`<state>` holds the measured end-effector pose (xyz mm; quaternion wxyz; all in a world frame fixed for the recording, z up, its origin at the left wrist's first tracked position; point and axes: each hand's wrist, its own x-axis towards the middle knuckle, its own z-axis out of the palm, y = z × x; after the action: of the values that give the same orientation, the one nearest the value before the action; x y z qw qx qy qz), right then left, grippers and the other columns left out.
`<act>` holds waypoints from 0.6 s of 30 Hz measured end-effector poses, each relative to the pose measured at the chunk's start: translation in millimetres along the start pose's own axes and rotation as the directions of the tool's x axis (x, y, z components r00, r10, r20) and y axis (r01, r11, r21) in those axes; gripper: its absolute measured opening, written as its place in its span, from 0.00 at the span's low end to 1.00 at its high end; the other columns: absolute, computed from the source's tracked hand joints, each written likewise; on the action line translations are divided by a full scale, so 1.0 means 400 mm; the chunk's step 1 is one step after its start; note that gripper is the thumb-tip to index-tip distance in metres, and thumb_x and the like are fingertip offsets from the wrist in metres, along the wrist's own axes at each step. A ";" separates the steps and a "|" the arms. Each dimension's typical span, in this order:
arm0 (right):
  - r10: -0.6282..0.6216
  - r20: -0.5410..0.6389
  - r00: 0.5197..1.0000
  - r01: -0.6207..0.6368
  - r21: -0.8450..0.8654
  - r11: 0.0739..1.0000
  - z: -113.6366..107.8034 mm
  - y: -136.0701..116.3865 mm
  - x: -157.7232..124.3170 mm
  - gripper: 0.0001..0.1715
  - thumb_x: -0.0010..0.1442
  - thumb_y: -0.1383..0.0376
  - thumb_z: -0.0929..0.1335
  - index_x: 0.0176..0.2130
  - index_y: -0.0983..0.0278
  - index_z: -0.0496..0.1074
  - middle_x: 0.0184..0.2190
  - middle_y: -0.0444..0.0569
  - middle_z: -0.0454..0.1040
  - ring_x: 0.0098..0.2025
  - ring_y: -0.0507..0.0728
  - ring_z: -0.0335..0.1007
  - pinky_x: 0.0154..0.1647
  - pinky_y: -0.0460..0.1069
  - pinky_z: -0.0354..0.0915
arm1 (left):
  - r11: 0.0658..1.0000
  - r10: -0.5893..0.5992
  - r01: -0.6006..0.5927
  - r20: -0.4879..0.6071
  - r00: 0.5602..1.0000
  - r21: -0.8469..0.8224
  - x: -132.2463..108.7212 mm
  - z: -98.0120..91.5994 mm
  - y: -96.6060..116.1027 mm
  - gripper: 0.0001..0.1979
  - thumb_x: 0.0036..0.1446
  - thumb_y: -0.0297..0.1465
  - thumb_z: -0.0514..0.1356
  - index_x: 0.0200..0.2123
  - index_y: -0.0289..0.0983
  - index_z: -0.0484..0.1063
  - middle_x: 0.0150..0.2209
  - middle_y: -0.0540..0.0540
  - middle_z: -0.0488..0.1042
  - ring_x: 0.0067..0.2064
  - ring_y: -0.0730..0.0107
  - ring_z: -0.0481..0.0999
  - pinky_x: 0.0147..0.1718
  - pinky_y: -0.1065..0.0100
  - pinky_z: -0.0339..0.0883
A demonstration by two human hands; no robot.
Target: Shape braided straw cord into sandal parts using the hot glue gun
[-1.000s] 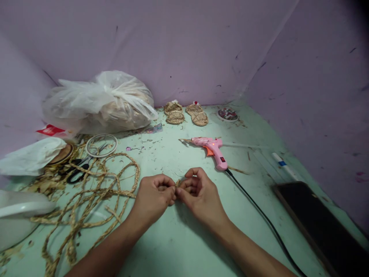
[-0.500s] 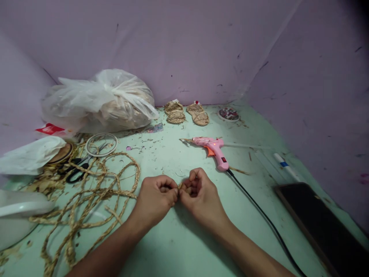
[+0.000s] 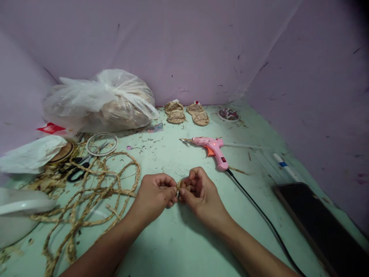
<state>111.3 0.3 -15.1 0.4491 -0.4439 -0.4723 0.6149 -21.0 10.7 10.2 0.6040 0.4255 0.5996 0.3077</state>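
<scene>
My left hand and my right hand meet at the middle of the table, both closed in a pinch. Between their fingertips is a small tan piece of braided fibre, mostly hidden by the fingers. A long braided fibre rope lies in loose loops left of my left hand. Beyond my right hand a pink glue gun rests on its side, its small orange light lit. Two woven fibre pieces shaped like small slippers lie near the back wall.
A stuffed plastic bag fills the back left. Black-handled scissors and a tape roll lie among scraps. At right are a dark phone, a white marker and the glue gun's cord. A bowl of beads stands behind.
My fingers have shifted slightly around the small fibre piece, and a bit more of it shows between the fingertips. The things on the table have stayed in place.
</scene>
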 end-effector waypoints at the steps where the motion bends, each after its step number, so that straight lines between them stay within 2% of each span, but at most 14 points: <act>1: -0.003 0.004 1.000 0.003 0.007 1.000 0.000 0.001 0.000 0.16 0.50 0.70 0.66 0.31 0.60 0.52 0.24 0.38 0.64 0.24 0.48 0.61 0.26 0.46 0.60 | 1.000 0.003 -0.003 -0.006 1.000 0.004 0.000 0.000 0.001 0.03 0.38 0.26 0.57 0.21 0.33 0.67 0.14 0.52 0.68 0.16 0.79 0.64 0.16 0.76 0.59; 9: -0.016 0.019 1.000 0.015 0.035 0.999 0.000 0.004 -0.001 0.16 0.50 0.72 0.65 0.31 0.59 0.51 0.24 0.38 0.65 0.24 0.48 0.61 0.26 0.46 0.60 | 0.999 0.034 -0.034 0.015 0.999 0.013 0.000 -0.003 -0.004 0.03 0.37 0.25 0.59 0.21 0.33 0.67 0.15 0.52 0.69 0.17 0.79 0.66 0.18 0.75 0.62; 18: -0.018 0.010 1.000 0.018 -0.005 1.000 0.001 0.005 0.002 0.16 0.50 0.72 0.65 0.30 0.59 0.50 0.24 0.37 0.64 0.23 0.48 0.59 0.25 0.45 0.57 | 0.999 0.026 -0.027 0.014 1.000 0.042 -0.001 -0.002 0.000 0.03 0.38 0.26 0.58 0.21 0.33 0.66 0.14 0.52 0.68 0.16 0.79 0.65 0.16 0.76 0.60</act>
<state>110.3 0.5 -17.3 0.4512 -0.4377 -0.4800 0.6119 -21.8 10.5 10.3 0.5946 0.4482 0.5963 0.3000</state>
